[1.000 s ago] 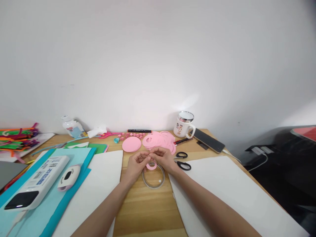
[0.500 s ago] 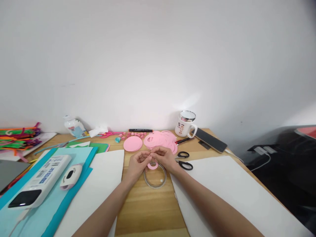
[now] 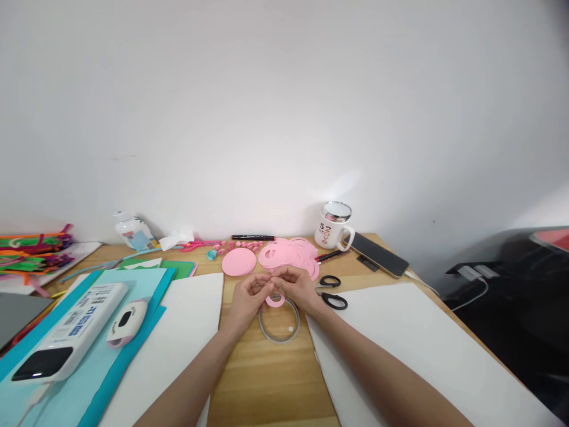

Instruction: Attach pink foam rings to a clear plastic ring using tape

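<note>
My left hand (image 3: pixel 250 298) and my right hand (image 3: pixel 295 287) meet at the middle of the table, fingers closed in a pinch. Between them hangs a small pink paper ring (image 3: pixel 275 301), its upper part hidden behind the fingertips. Under it, a roll of tape (image 3: pixel 280 340) lies flat on the wood. Black-handled scissors (image 3: pixel 334 301) rest just right of my right hand. Beyond the hands lie a stack of pink paper circles (image 3: pixel 239 262) and a heap of pink cut paper pieces (image 3: pixel 288 256).
White sheets (image 3: pixel 178 338) (image 3: pixel 391 338) flank the wooden table (image 3: pixel 271 385). Further back are small pink rolled pieces (image 3: pixel 246 245), a black marker (image 3: pixel 253 237), a mug (image 3: pixel 331 228) and a phone (image 3: pixel 380 255). On the left, a white device (image 3: pixel 71 332) sits on blue paper (image 3: pixel 146 284).
The view has tilted very slightly, so the background sits a little lower. Both hands keep their pinch on the pink paper ring, with hardly any movement.
</note>
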Tool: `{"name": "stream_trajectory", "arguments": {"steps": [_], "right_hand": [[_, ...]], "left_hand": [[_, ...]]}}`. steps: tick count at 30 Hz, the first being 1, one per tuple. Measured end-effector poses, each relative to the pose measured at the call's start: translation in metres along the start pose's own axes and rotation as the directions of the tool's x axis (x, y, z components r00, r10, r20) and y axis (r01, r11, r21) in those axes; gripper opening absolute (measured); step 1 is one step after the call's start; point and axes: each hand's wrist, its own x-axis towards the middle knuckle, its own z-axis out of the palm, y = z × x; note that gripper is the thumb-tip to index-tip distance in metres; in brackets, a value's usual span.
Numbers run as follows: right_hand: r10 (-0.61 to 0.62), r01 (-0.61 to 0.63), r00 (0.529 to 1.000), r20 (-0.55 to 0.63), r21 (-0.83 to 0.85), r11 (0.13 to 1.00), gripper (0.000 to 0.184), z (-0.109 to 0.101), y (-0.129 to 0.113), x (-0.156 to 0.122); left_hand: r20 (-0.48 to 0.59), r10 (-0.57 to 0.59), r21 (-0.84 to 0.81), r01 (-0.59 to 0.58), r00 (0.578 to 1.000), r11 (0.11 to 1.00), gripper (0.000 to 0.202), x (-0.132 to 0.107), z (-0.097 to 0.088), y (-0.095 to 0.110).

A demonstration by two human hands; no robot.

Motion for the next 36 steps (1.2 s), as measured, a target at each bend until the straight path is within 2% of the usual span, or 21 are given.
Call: {"name": "stream_trajectory", "arguments": {"steps": [11,36], "right_hand": [[-0.012,0.013,0.999,-0.045,0.013,1.000,0.022,-0.0025,0.0025,0.0014],[-0.012,0.012,1.000,0.020,0.029,1.000,0.021,-0.0025,-0.0012,-0.0013]], "left_hand": [[-0.017,0.002,0.015,-0.002,1.000,1.000,0.030,-0.0014,0.0006,0.0033],[-0.014,0.013,0.044,-0.012,1.000,0.999,0.029,-0.0009,-0.0010,0.0015]]}}
